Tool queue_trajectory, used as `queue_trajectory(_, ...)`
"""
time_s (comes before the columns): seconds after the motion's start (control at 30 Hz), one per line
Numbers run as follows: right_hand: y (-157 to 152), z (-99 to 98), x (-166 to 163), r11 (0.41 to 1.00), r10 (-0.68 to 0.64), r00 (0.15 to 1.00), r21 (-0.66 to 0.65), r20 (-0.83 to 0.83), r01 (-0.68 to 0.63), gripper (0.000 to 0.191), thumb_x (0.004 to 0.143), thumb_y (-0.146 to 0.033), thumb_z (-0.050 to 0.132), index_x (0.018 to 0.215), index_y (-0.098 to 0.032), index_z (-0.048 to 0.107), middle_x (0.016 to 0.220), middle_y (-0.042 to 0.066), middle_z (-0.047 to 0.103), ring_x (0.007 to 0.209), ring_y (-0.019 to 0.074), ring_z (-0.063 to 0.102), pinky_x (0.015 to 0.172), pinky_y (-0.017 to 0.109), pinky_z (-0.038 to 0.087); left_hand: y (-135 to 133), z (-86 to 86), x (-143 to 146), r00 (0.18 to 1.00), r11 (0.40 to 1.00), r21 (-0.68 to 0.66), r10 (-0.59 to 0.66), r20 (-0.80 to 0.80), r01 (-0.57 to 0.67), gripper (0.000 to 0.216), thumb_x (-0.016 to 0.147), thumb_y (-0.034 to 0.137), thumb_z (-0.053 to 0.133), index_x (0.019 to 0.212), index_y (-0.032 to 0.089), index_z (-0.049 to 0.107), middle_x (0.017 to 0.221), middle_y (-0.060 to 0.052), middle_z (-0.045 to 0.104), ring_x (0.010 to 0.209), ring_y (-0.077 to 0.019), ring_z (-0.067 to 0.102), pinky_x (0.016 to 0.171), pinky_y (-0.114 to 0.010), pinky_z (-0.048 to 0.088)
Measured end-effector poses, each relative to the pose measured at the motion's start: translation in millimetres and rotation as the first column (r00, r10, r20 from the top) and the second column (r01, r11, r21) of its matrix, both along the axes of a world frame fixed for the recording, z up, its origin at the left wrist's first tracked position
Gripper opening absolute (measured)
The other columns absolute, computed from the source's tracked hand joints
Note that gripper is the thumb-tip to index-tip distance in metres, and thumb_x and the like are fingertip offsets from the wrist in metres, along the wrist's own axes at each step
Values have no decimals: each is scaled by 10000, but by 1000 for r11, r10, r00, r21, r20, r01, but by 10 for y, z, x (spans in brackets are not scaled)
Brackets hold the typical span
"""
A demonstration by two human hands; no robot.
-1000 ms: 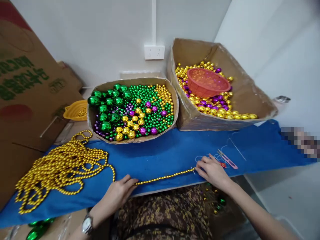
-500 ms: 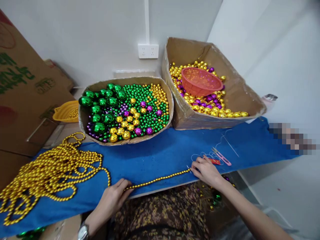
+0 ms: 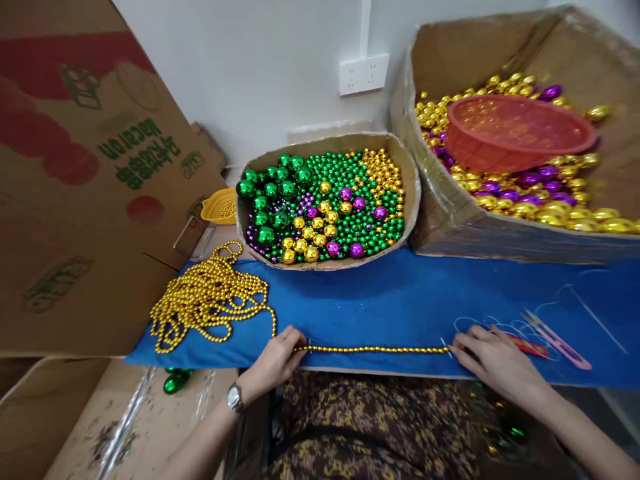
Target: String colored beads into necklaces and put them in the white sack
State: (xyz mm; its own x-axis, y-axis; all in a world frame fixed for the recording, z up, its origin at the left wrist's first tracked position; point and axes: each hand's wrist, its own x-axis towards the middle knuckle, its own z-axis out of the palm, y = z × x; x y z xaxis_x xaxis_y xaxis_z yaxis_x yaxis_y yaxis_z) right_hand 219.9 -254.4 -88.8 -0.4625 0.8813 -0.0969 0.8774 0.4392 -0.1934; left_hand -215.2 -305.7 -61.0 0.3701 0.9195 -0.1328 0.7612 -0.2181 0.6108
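A string of small gold beads [image 3: 375,349] lies stretched straight along the near edge of the blue cloth [image 3: 400,300]. My left hand [image 3: 277,360] pinches the string at its left end, where it runs on into a heap of gold bead strands [image 3: 207,300]. My right hand [image 3: 495,360] pinches the string's right end, where a thin needle and white thread [image 3: 480,325] come out. Pink thread snips [image 3: 555,339] lie just right of that hand.
A round cardboard tub [image 3: 330,260] holds green, gold and purple balls. At the right a large carton [image 3: 500,233] holds gold and purple balls and a red basket [image 3: 520,130]. A flattened printed carton [image 3: 75,200] leans at the left, with a yellow basket [image 3: 220,205] behind.
The view has swung left and moved closer. The bead string between my hands now lies straight and level instead of slanting. Both hands keep their pinch on it.
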Motion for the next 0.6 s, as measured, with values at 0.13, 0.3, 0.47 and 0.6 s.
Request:
queue_trajectory(0.13, 1, -6, 12, 1000, 6, 1000, -2, -8, -6, 369, 890, -401, 340, 736, -240, 634, 723, 48, 620, 689, 208, 622, 893, 502, 377, -1, 24, 1, 999, 999, 13, -41, -4, 41, 129, 910, 177, 441, 937, 199, 566, 893, -46, 576, 840, -172, 574, 745, -269, 471)
queue_trajectory(0.3, -2, 23, -5, 1000, 6, 1000, -1, -4, -6, 380, 884, -417, 339, 729, -241, 638, 721, 55, 620, 706, 223, 624, 885, 509, 381, 3, 3, 12, 997, 996, 44, -74, -25, 75, 186, 928, 187, 426, 965, 212, 607, 886, -47, 578, 830, -167, 583, 734, -256, 472)
queue_trajectory(0.47, 9, 2, 5, 1000, 5, 1000, -8, 17, -5, 392, 892, -407, 323, 735, -237, 640, 726, 56, 618, 703, 231, 631, 879, 526, 387, 3, -55, 2, 992, 992, 61, -105, -77, 109, 218, 938, 197, 398, 987, 205, 610, 883, -57, 573, 838, -169, 581, 747, -261, 472)
queue_trajectory(0.6, 5, -3, 4, 1000, 6, 999, -14, 36, -5, 388, 897, -402, 322, 752, -238, 643, 737, 56, 624, 712, 228, 635, 880, 527, 391, -16, -78, 12, 984, 988, 78, -123, -126, 133, 203, 932, 186, 394, 972, 196, 592, 867, -58, 565, 840, -179, 573, 738, -273, 465)
